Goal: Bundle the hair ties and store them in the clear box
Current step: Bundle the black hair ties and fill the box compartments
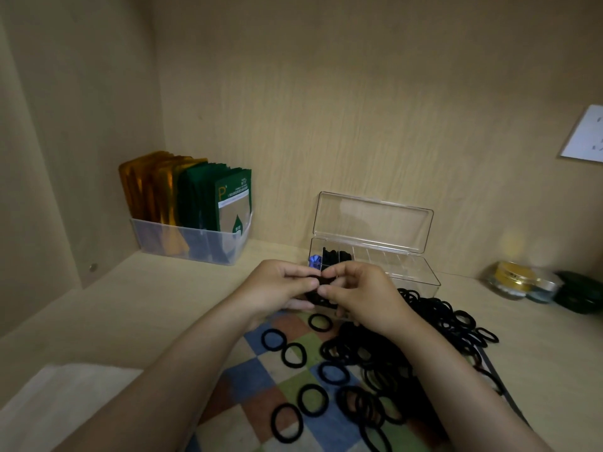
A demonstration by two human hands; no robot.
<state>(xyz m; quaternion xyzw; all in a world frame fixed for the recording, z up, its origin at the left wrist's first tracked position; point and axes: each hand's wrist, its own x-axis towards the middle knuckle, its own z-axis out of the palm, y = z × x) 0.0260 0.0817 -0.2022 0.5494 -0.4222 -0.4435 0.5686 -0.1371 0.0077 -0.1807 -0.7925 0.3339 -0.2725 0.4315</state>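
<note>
Hair ties (434, 324), all black, lie in a loose heap on a checkered cloth (254, 370) spread over the pale wooden shelf (146, 298), with the thickest part under and to the right of the right forearm and single loops scattered apart toward the left of the cloth. Above that heap both hands meet: the left hand (277, 288) and the right hand (362, 295) each have curled fingers and thumb pinching a small bunch of ties (318, 282), held between the fingertips just in front of the clear box (408, 275). How many ties are in the bunch cannot be told. The box stands on the shelf behind the hands, its hinged lid (372, 220) upright and leaning toward the back wall; its leftmost compartment holds a shiny blue item (315, 260), and the next compartments hold black ties (329, 255). At the far left, in the corner, a translucent tub (195, 247) holds upright green sachets (225, 203) and orange-gold sachets (153, 187). At the right of the shelf are a glass jar with a gold lid (512, 280) and, just beside it, a dark green object (580, 295). A white wall plate (584, 135) sits on the back wall, and white fabric (65, 396) lies at the lower left.
</note>
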